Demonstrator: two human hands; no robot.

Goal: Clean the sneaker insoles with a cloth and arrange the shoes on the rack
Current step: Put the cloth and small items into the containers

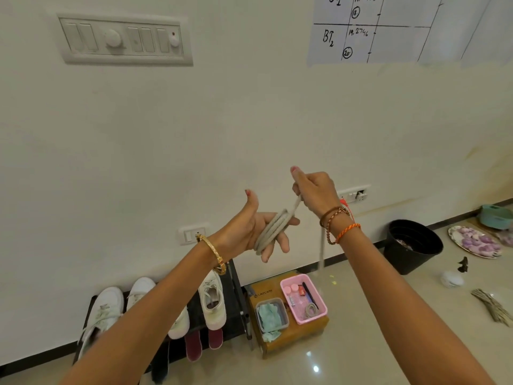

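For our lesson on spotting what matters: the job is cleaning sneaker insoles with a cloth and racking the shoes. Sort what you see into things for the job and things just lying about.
For the job:
white sneakers
shoe rack
green cloth
shoelace, coiled round the left hand, pinched by the right hand

Lying about:
pink tray
black pot
patterned plate
bundle of sticks

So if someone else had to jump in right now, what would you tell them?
Left hand: fingers straight, with a shoelace coiled around them.
Right hand: pinches the lace's free end above the coil; the rest hangs down towards the floor.
White sneakers stand on the black shoe rack; maroon insoles lean at its front.
The teal cloth lies in a clear tub on the cardboard box, beside a pink tray that holds another coiled lace.
Done: most sneakers racked.
Left: finish the coil, put it down, deal with the insoles.
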